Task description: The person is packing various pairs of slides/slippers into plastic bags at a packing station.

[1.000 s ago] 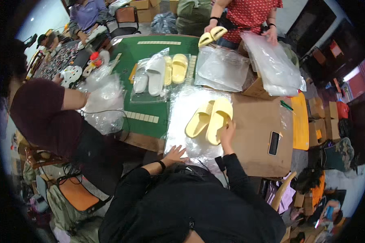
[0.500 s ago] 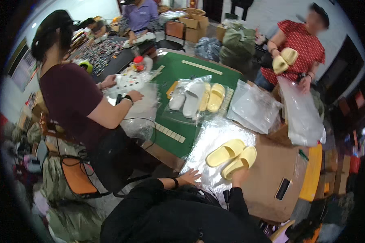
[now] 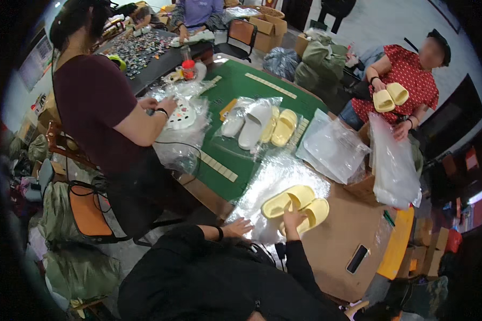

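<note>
A pair of pale yellow slide slippers (image 3: 276,206) lies side by side on a shiny clear plastic bag (image 3: 251,184) in front of me. My right hand (image 3: 293,220) rests over the pair, its fingers stretched out and apart against the slippers near the straps. Just to the left, my left hand (image 3: 238,228) lies flat with spread fingers on the near left edge of the plastic bag. Beyond, a white pair of slippers (image 3: 256,125) and another yellow pair (image 3: 285,128) lie in clear bags on the green tabletop.
A box of clear bags (image 3: 359,184) stands at the right edge; a phone (image 3: 357,259) lies nearer. One person (image 3: 93,96) handles a white clog (image 3: 181,115) at left. Another person (image 3: 412,75) at far right holds yellow slippers (image 3: 391,97).
My right hand has shifted from the near slipper's heel to between the slippers, its fingers now extended. The person on the right has leaned back with the slippers. My view has turned slightly.
</note>
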A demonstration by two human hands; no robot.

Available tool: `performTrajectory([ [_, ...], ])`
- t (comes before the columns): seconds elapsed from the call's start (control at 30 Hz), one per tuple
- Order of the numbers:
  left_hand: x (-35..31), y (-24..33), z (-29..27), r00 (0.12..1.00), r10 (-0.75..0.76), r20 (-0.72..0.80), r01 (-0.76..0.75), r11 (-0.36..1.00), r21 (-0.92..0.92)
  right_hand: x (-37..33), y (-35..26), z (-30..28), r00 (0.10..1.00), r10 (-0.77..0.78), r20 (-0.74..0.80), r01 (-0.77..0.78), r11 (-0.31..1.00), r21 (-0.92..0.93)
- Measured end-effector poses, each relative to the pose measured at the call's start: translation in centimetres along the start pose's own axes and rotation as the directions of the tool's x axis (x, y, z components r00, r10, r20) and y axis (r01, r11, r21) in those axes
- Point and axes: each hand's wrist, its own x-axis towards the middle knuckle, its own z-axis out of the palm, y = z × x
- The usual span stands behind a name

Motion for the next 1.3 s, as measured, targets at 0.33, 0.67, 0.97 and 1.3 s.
performTrajectory([
  [0.33, 2.4, -0.6, -1.6, 1.0, 0.005, 0.011, -0.003, 0.983, -0.183, 0.8, 0.6, -7.2, 0.956, -0.064, 0.286, -0.168, 0.68, 0.714],
  [0.67, 8.2, -2.5, -10.4, 0.981, -0.098, -0.165, -0.008, 0.841, -0.542, -5.5, 3.6, -22.5, 0.338, -0.43, 0.837, -0.253, 0.815, 0.521],
  [0.97, 9.1, -3.0, -12.1, 0.961, -0.258, -0.099, 0.141, 0.765, -0.628, -9.1, 2.0, -21.7, 0.61, -0.193, 0.768, -0.17, 0.915, 0.366],
  [1.3, 9.8, -0.6, -16.5, 0.961, -0.224, -0.159, 0.161, 0.928, -0.335, -8.4, -0.2, -17.0, 0.896, -0.417, 0.153, 0.366, 0.889, 0.276],
])
